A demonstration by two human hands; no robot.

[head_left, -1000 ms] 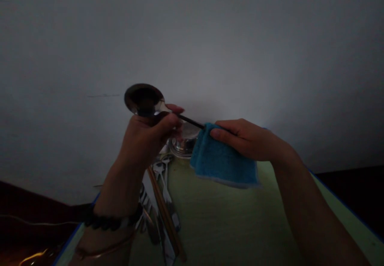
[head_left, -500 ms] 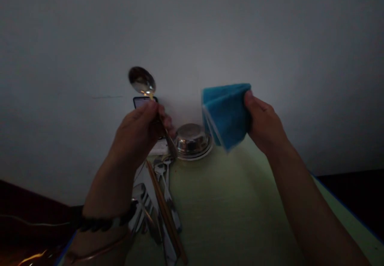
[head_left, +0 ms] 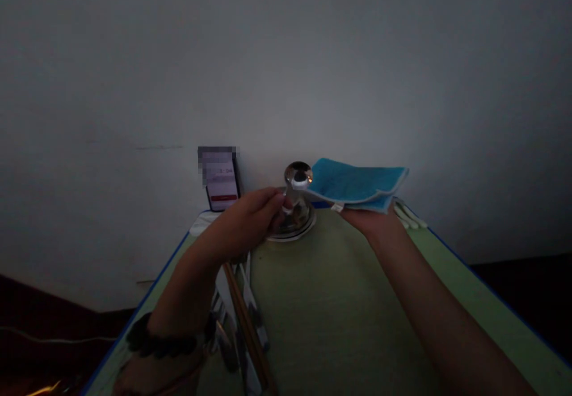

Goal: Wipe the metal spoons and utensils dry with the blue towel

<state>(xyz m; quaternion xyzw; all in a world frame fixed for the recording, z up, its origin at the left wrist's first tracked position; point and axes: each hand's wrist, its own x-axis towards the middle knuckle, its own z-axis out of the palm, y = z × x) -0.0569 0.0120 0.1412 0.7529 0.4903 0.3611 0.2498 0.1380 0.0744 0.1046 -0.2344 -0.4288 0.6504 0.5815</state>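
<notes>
My left hand (head_left: 254, 217) is closed around the handle of a metal spoon (head_left: 298, 175), its shiny bowl pointing up beyond my fingertips. The handle is mostly hidden by the hand. To the right, a folded blue cloth (head_left: 355, 183) with a pale edge and small white tag rests over my right hand (head_left: 370, 220), which holds it from below with the fingers covered. Spoon and cloth are close together; whether they touch I cannot tell. Behind the left hand, an upturned metal bowl (head_left: 298, 223) sits on the table, partly hidden.
A phone (head_left: 222, 180) leans on the wall at the back left. Wooden chopsticks (head_left: 250, 330) and several metal utensils (head_left: 257, 312) lie on the green table (head_left: 339, 312) by my left forearm. Pale-handled items (head_left: 409, 216) lie at the back right corner.
The spoon has moved right and down, near the cloth. The cloth has gone from hanging upright in my right fingers to lying nearly flat over that hand. The phone is now uncovered.
</notes>
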